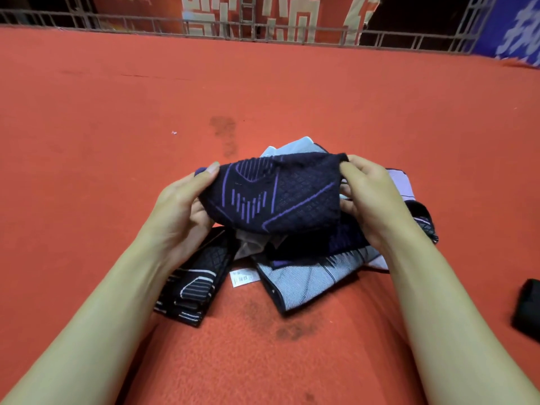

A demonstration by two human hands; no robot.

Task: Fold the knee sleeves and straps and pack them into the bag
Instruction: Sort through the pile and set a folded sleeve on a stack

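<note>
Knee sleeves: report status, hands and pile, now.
Left hand and right hand grip dark purple-patterned sleeve, lifted above pile. Folded dark sleeve beside it on red carpet. Nothing blocking.

We log a black item (527, 308) cut by the right edge, a white label (244, 277) with unreadable print, and sleeves half-buried beneath the held knee sleeve (274, 191).
</note>
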